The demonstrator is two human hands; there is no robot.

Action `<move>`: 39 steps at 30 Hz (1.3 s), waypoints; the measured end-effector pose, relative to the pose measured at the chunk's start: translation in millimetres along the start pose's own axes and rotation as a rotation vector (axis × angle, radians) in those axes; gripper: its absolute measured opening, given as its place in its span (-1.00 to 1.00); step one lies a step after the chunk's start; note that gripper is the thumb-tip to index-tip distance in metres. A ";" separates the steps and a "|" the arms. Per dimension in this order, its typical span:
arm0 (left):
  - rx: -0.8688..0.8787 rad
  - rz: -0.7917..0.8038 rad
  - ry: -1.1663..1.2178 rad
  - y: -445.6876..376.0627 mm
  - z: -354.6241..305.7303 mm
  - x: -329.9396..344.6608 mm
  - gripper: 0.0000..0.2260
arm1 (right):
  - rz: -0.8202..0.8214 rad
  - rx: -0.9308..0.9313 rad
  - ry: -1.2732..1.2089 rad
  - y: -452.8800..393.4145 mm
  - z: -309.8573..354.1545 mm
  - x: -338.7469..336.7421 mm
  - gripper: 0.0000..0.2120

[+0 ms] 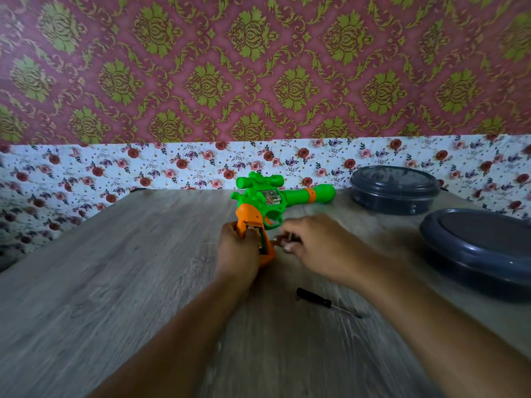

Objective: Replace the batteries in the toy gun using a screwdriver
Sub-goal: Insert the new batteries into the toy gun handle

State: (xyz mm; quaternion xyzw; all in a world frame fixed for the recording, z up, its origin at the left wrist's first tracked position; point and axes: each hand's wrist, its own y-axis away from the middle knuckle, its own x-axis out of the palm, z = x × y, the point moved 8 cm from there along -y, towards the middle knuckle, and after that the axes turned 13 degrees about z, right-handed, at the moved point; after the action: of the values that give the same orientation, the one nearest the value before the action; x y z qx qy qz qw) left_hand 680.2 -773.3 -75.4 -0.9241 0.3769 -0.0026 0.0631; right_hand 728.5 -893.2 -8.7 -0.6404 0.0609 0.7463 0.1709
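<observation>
Toy gun [270,196] — bright green with orange grip and band. Screwdriver [314,298] handle black. Surface [129,268] grey woodgrain. Two containers [395,189] dark grey. Wallpaper [258,67] — maroon with olive damask.

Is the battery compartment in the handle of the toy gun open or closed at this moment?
Open. On the orange handle of the toy gun the cover is off and the inside shows beside the left hand.

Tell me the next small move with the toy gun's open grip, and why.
Probably bring the right hand in to the open orange grip and work on the battery there. The left hand grips the toy gun, the compartment looks uncovered, and the screwdriver lies unused on the table. Blur hides what the right fingers pinch.
</observation>
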 end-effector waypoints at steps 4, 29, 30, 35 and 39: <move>-0.029 0.040 0.145 -2.3 6.9 1.5 -0.81 | -0.134 -0.089 0.049 0.4 28.6 10.5 -0.80; -0.056 0.077 0.150 0.4 2.6 2.2 -0.87 | -0.265 -0.060 -0.424 -8.5 11.1 21.5 -0.76; -0.057 0.070 0.143 0.5 2.2 2.2 -0.87 | -0.281 -0.042 -0.434 -8.8 9.1 22.7 -0.77; -0.010 0.036 0.096 0.2 -0.8 2.4 -0.85 | -0.375 0.016 -0.416 -11.9 3.9 23.6 -0.69; -0.003 0.015 0.109 2.0 -0.3 0.0 -0.68 | -0.421 -0.003 -0.418 -14.2 8.2 17.0 -0.72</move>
State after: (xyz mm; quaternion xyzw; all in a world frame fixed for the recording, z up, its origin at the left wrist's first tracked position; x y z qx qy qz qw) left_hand 678.8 -774.8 -75.4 -0.9199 0.3866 -0.0518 0.0409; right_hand 723.6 -874.4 -22.1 -0.4716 -0.1110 0.8103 0.3297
